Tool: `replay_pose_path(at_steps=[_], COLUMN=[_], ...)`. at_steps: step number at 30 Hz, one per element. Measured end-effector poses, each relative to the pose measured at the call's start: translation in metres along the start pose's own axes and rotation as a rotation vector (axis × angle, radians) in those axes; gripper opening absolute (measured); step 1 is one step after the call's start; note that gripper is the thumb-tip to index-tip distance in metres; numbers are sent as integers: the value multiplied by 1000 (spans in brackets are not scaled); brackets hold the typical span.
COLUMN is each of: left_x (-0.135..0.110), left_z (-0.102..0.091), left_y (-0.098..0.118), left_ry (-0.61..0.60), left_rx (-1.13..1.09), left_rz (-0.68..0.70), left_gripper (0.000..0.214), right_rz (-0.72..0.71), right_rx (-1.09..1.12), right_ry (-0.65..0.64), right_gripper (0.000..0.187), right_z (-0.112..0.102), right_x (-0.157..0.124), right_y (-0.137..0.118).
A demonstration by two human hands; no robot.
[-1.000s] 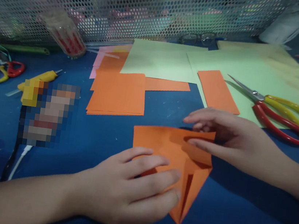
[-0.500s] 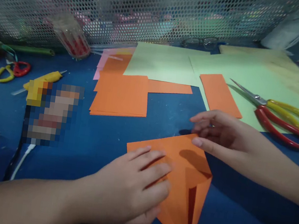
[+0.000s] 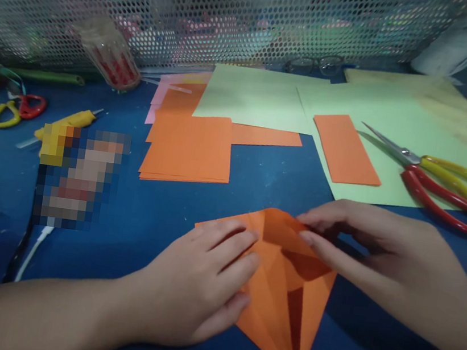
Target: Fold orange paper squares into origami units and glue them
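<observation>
The person's left hand point(image 3: 201, 288) is spreading its fingers loosely over the folded orange paper point(image 3: 277, 284), grasping nothing, at that paper's nine o'clock; the right hand point(image 3: 389, 267) is pinching a curling edge at its one o'clock. The smooth, creased sheet is lying toward five o'clock in the view, tapering to a sharp point on the blue table point(image 3: 269, 168). Scissors point(image 3: 410, 157) with glossy red and yellow handles are resting at three o'clock, flat pale green sheets point(image 3: 261, 98) are lying at twelve, and a perforated panel point(image 3: 247, 4) is standing behind them.
</observation>
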State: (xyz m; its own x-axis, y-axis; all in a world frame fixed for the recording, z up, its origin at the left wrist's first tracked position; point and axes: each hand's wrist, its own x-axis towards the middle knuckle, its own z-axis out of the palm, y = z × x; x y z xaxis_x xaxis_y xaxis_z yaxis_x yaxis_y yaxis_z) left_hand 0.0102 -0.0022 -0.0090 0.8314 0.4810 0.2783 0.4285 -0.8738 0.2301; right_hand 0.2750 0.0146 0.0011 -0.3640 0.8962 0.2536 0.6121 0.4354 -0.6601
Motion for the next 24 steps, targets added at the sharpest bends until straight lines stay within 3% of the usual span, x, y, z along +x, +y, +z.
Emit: replay_pose_path(at_steps=[3,8,10,13,21,24], left_x=[0,-2,-1,0,0,0], left_z=[-1,2,2,2,3,4], left_y=[2,3,2,1,3,3], left_ry=[26,49,45,45,72,61], left_rx=[37,67,61,61,60,60], left_rz=[-5,9,13,17,-22,-49], left_gripper=[32,33,33,34,34,40], right_rz=[-100,-261,-339,-437,-640,-572], right_rx=[-91,-405,-475,-499,-562,-406], right_ry=[-14,132,87,-7,-24,-81], right_gripper=[16,18,26,38,33,33], right_z=[1,9,12,13,8,9], right_x=[-5,-18,-23,-26,-6,-4], right_y=[-2,4,9,14,2,3])
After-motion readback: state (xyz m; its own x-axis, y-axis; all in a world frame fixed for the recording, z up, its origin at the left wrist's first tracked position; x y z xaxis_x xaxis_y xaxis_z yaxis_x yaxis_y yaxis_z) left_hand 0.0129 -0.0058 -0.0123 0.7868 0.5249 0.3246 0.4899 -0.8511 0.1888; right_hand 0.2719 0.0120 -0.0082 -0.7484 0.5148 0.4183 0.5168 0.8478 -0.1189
